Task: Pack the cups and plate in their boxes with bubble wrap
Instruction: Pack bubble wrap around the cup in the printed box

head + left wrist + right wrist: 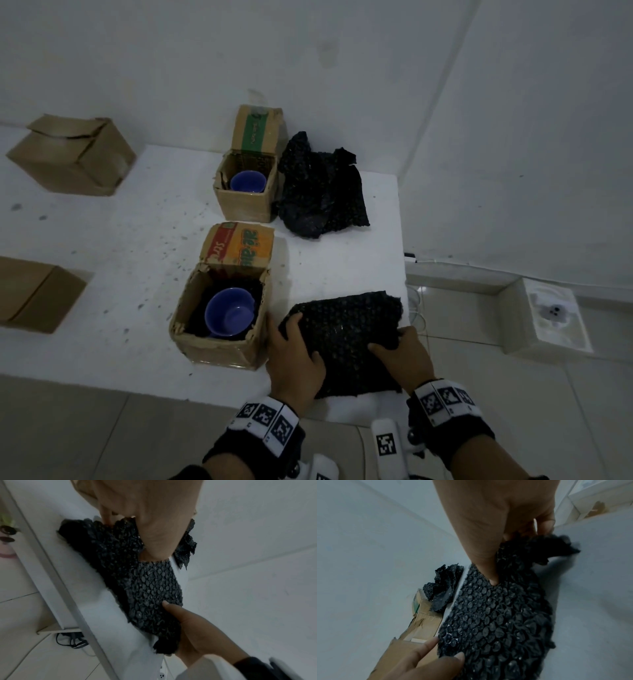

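Note:
A flat folded bundle of black bubble wrap lies at the front right corner of the white table. What it may enclose is hidden. My left hand grips its left edge, thumb on top. My right hand grips its right edge, with the fingers curled round it. Just left of the bundle, an open cardboard box holds a blue cup on black wrap. A second open box behind it holds another blue cup.
A crumpled heap of black bubble wrap lies beside the far box. Two closed cardboard boxes stand at the left. The table's right edge runs beside the bundle, with tiled floor and a cable below it.

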A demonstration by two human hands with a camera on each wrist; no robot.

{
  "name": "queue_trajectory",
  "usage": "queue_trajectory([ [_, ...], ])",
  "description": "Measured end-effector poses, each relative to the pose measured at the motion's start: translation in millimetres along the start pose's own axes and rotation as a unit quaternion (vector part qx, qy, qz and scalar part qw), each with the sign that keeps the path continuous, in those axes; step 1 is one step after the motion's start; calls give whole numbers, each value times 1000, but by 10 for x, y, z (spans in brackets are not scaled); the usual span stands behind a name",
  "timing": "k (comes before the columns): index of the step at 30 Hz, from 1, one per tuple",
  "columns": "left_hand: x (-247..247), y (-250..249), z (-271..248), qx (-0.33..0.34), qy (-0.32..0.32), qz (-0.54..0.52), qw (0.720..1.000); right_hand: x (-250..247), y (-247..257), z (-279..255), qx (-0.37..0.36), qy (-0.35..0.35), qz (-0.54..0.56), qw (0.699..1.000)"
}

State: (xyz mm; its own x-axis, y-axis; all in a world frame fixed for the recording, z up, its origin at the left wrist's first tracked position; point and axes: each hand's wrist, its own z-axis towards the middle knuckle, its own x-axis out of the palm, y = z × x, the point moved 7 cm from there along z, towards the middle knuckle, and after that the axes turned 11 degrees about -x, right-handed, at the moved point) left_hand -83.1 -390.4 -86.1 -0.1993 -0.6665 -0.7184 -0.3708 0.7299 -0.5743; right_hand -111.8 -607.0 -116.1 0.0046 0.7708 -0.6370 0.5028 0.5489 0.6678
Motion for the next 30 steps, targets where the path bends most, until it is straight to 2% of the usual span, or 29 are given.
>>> queue_trajectory([
  [4, 32, -9, -34, -26, 37, -52, 998, -9, -59, 33, -13, 24, -6, 1000],
  [7, 71, 15, -42, -42, 86, -63, 993, -75, -43, -15, -10, 16, 88, 996],
  [11, -95, -188, -71, 26, 104, -94, 990, -280, 78, -128, -26, -13, 183, 983],
  [16, -750, -616, -87, 141, 61, -150, 977, -541, 448, -214, -50, -54, 296, 952],
  [20, -1348, -621, 42, 158, 45, -218, 962, -534, 920, -333, -52, -57, 402, 912],
  [23, -1773, -411, 248, 142, 15, -251, 957, -369, 1279, -408, -74, -28, 417, 906],
  [25, -1996, -184, 414, 107, 5, -262, 959, -196, 1493, -439, -90, -15, 409, 908],
  [30, -2287, 316, 776, 53, 5, -264, 963, 268, 1813, -471, -100, -8, 372, 923],
])
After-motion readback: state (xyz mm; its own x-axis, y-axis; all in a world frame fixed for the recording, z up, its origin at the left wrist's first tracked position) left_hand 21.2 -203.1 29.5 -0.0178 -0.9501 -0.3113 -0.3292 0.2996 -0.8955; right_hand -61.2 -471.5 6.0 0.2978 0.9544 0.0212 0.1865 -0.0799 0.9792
